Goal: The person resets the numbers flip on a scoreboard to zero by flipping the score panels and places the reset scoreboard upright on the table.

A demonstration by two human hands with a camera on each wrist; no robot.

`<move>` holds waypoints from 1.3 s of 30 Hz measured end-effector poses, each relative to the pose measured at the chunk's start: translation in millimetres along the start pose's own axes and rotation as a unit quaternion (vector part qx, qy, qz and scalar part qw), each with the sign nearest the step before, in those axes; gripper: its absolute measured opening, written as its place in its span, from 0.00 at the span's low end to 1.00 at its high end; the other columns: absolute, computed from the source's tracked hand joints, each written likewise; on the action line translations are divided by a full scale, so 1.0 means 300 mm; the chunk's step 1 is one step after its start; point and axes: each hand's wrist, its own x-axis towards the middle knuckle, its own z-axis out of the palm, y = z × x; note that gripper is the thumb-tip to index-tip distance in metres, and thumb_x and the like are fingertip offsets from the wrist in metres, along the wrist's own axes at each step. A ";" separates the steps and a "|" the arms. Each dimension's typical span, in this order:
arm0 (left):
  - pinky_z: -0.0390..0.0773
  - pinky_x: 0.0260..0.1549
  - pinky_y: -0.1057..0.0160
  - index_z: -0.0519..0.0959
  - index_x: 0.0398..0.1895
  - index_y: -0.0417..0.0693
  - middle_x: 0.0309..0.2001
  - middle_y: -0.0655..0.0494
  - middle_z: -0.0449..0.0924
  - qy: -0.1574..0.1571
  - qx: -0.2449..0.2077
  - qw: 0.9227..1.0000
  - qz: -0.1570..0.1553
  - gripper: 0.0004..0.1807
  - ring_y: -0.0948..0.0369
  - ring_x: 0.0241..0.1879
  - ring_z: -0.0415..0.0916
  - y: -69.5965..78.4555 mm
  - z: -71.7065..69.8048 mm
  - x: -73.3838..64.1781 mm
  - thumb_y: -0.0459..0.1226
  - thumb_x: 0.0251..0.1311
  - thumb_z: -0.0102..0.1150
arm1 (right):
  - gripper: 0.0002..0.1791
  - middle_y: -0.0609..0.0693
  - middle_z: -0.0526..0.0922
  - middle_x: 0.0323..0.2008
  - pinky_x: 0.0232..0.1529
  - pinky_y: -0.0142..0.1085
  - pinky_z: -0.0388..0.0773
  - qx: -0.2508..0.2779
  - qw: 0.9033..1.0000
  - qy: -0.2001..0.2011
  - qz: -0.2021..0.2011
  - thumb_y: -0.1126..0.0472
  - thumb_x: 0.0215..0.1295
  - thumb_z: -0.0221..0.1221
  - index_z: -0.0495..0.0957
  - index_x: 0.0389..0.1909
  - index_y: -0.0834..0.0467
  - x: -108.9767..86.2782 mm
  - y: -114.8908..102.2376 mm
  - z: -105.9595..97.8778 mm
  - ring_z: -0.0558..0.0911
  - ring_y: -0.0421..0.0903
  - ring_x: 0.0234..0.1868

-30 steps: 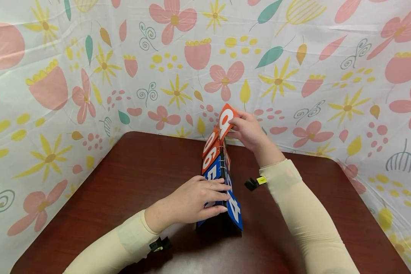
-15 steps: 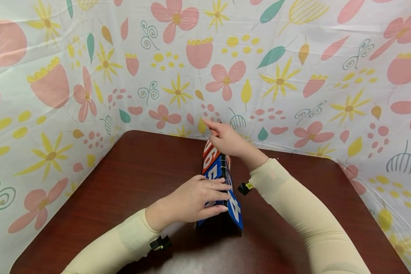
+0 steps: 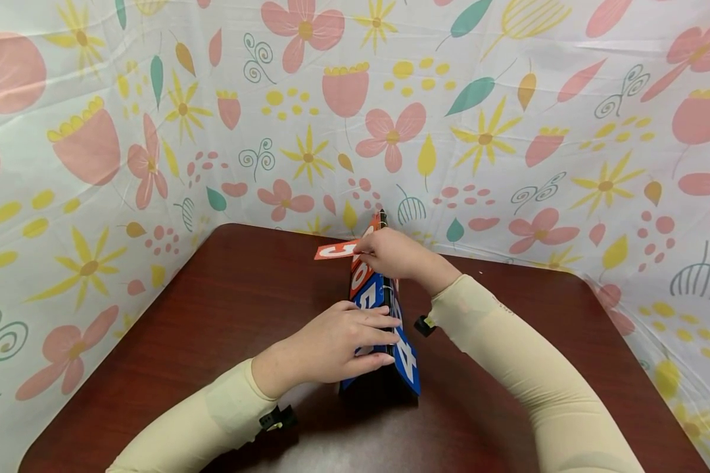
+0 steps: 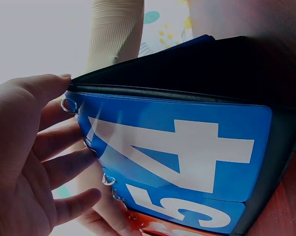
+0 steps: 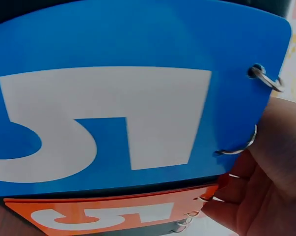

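A tabletop flip scoreboard (image 3: 384, 387) stands like a tent, its black ridge strung with metal rings. Blue number cards hang at the near end and orange-red ones at the far end. My left hand (image 3: 331, 341) rests across the near part of the ridge, fingers extended over it beside a blue card with a white 4 (image 4: 187, 147). At the far end my right hand (image 3: 393, 253) pinches an orange-red number card (image 3: 334, 250), which sticks out level to the left. The right wrist view has a blue 5 card (image 5: 167, 98) large in front, with an orange card (image 5: 123, 214) below it.
The scoreboard stands on a dark reddish-brown table (image 3: 242, 295). A white curtain (image 3: 213, 131) printed with flowers hangs behind and at both sides. Each sleeve carries a small black wrist device (image 3: 278, 418).
My right hand has brought the orange-red card from upright over the ridge down to the left side. The left hand stays in place on the ridge.
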 end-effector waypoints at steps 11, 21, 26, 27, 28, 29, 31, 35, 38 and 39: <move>0.76 0.59 0.52 0.85 0.59 0.61 0.67 0.63 0.80 0.011 0.005 1.000 0.013 0.18 0.61 0.72 0.72 -0.002 0.002 -0.001 0.53 0.75 0.55 | 0.15 0.54 0.90 0.50 0.55 0.44 0.84 -0.029 0.998 -0.062 0.016 0.66 0.71 0.56 0.89 0.50 0.59 0.014 -0.012 0.008 0.88 0.50 0.51; 0.76 0.60 0.51 0.84 0.60 0.61 0.68 0.63 0.79 0.001 0.003 1.000 0.006 0.19 0.61 0.73 0.71 -0.002 0.002 -0.001 0.54 0.76 0.53 | 0.20 0.54 0.85 0.27 0.28 0.34 0.72 -0.014 0.995 -0.090 0.039 0.64 0.67 0.56 0.84 0.58 0.58 0.022 -0.019 -0.003 0.68 0.40 0.19; 0.76 0.60 0.51 0.84 0.61 0.61 0.67 0.62 0.80 0.001 0.001 1.000 0.004 0.19 0.61 0.72 0.72 -0.002 0.001 -0.002 0.53 0.75 0.53 | 0.17 0.47 0.90 0.40 0.51 0.39 0.80 -0.014 0.996 -0.089 0.024 0.51 0.77 0.55 0.86 0.55 0.53 0.020 -0.020 0.003 0.82 0.38 0.31; 0.76 0.60 0.51 0.84 0.61 0.61 0.67 0.62 0.80 0.001 0.002 1.000 0.005 0.20 0.60 0.72 0.72 -0.002 0.001 -0.002 0.53 0.75 0.53 | 0.18 0.45 0.90 0.42 0.59 0.43 0.77 -0.011 0.996 -0.089 0.022 0.48 0.78 0.54 0.88 0.52 0.51 0.020 -0.020 0.005 0.84 0.39 0.36; 0.76 0.60 0.51 0.84 0.61 0.61 0.67 0.62 0.80 0.001 0.003 1.000 0.004 0.20 0.60 0.72 0.72 -0.002 0.000 -0.003 0.53 0.75 0.53 | 0.19 0.45 0.91 0.42 0.65 0.48 0.73 -0.002 0.996 -0.090 0.023 0.45 0.79 0.52 0.88 0.51 0.49 0.018 -0.021 0.006 0.86 0.41 0.41; 0.76 0.60 0.51 0.84 0.61 0.60 0.67 0.62 0.80 0.001 0.004 1.000 0.005 0.20 0.60 0.72 0.72 -0.002 0.000 -0.003 0.53 0.75 0.53 | 0.21 0.44 0.91 0.43 0.69 0.51 0.68 0.004 0.996 -0.089 0.023 0.42 0.79 0.50 0.88 0.50 0.48 0.018 -0.022 0.009 0.86 0.41 0.46; 0.76 0.60 0.51 0.84 0.61 0.60 0.67 0.62 0.80 0.000 0.004 1.000 0.005 0.20 0.60 0.72 0.72 -0.002 -0.001 -0.003 0.53 0.75 0.53 | 0.24 0.43 0.91 0.44 0.70 0.56 0.61 0.020 0.996 -0.085 0.021 0.39 0.80 0.47 0.88 0.50 0.47 0.014 -0.025 0.014 0.85 0.43 0.50; 0.77 0.59 0.52 0.84 0.60 0.60 0.67 0.62 0.80 0.001 0.006 1.000 0.009 0.19 0.60 0.72 0.73 -0.002 -0.001 -0.003 0.53 0.75 0.53 | 0.25 0.44 0.89 0.52 0.71 0.51 0.68 0.060 0.996 -0.065 0.001 0.40 0.80 0.47 0.85 0.59 0.49 -0.006 -0.037 0.018 0.85 0.44 0.55; 0.77 0.60 0.51 0.84 0.60 0.60 0.67 0.62 0.80 0.002 0.010 1.000 0.014 0.19 0.60 0.71 0.73 -0.001 -0.002 -0.001 0.53 0.76 0.52 | 0.24 0.45 0.87 0.56 0.65 0.47 0.78 0.101 0.994 -0.046 -0.006 0.42 0.80 0.49 0.83 0.62 0.49 -0.033 -0.046 0.005 0.85 0.44 0.58; 0.77 0.60 0.51 0.84 0.60 0.60 0.67 0.62 0.80 0.001 0.013 1.000 0.014 0.20 0.60 0.71 0.73 0.000 -0.003 0.000 0.53 0.76 0.52 | 0.23 0.46 0.87 0.57 0.62 0.47 0.80 0.119 0.992 -0.036 -0.009 0.42 0.80 0.50 0.83 0.62 0.49 -0.043 -0.047 -0.002 0.85 0.44 0.58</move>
